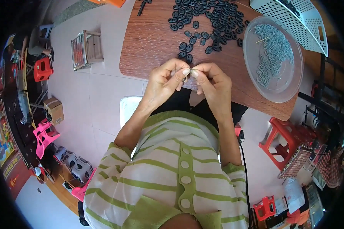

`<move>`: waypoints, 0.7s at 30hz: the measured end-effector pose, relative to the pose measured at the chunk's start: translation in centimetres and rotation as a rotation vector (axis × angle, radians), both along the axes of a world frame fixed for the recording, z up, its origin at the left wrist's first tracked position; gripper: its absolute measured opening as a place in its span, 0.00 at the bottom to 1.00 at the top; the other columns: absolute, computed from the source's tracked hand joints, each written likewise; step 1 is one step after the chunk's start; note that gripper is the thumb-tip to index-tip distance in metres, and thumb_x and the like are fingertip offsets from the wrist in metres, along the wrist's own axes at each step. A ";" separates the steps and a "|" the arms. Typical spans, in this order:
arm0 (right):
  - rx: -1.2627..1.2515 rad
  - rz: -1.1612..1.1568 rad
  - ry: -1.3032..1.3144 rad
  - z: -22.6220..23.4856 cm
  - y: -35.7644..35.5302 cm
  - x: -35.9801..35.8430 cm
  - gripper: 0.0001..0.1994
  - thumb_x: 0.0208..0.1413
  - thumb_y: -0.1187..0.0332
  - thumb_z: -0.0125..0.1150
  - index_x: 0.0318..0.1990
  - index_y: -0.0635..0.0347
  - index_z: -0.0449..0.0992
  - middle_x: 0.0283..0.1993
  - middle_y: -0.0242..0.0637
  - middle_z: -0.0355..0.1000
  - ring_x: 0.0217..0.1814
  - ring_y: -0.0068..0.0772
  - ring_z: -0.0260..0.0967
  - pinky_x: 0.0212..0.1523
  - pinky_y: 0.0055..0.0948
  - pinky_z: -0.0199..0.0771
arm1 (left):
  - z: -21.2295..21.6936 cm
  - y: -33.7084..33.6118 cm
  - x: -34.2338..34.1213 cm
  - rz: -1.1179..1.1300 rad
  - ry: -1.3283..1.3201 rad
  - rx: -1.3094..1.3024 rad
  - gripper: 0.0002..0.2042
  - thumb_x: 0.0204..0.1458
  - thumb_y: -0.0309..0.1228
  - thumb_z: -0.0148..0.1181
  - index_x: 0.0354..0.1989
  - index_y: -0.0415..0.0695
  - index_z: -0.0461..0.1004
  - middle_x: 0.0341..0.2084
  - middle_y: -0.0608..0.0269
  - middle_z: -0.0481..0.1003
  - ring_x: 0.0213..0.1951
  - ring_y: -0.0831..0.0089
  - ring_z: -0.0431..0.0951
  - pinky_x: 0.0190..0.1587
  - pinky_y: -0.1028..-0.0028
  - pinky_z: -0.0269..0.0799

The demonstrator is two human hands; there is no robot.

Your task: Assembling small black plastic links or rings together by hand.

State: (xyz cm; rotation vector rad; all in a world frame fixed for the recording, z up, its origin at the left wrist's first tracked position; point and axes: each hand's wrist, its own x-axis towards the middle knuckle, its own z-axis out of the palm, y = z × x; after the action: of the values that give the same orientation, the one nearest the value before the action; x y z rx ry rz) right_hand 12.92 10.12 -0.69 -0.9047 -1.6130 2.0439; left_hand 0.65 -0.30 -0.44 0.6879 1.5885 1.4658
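My left hand [167, 79] and my right hand [212, 81] meet fingertip to fingertip at the near edge of a wooden table [149, 42]. Both pinch one small dark part [189, 73] with a bit of metal showing; its shape is mostly hidden by my fingers. Just beyond my hands lies a spread of several small black oval parts [206, 23]. To the right stands a clear round plastic dish [273, 57] holding a heap of small grey metal pieces [273, 51].
A white perforated basket [298, 19] sits at the table's far right. A red stool [284, 139] stands on the right, a small metal-frame stool [86, 49] on the left floor, and pink and red plastic stools [46, 133] beside a cardboard box [54, 110].
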 end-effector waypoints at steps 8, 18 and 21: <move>0.622 -0.045 0.069 -0.6 0.1 -0.7 0.03 0.57 0.74 0.57 0.35 0.64 0.74 0.27 0.31 0.71 0.24 0.16 0.64 0.23 0.18 0.66 | -0.2 0.0 -0.5 0.012 -0.443 0.014 0.06 0.59 0.29 0.54 0.36 0.39 0.72 0.23 0.70 0.69 0.21 0.86 0.64 0.24 0.84 0.60; 0.003 -0.044 0.055 0.7 -0.4 -0.3 0.06 0.60 0.71 0.55 0.35 0.65 0.73 0.26 0.30 0.70 0.21 0.15 0.63 0.20 0.18 0.64 | -0.6 0.2 1.1 0.160 0.310 0.055 0.03 0.54 0.23 0.60 0.35 0.40 0.75 0.24 0.72 0.73 0.23 0.89 0.65 0.24 0.84 0.61; -0.033 -0.007 -0.006 0.8 -0.3 -0.2 0.06 0.60 0.70 0.54 0.35 0.64 0.72 0.26 0.30 0.70 0.21 0.14 0.62 0.19 0.18 0.62 | -1.0 0.2 1.2 0.173 0.291 0.068 0.03 0.53 0.23 0.60 0.35 0.40 0.75 0.23 0.72 0.73 0.23 0.89 0.65 0.22 0.84 0.60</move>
State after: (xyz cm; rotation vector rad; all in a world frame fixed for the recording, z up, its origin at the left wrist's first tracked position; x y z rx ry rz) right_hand 12.68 9.83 0.11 -0.9273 -1.5812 2.0708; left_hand 1.81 -0.05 -1.45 0.8520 1.8650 1.6074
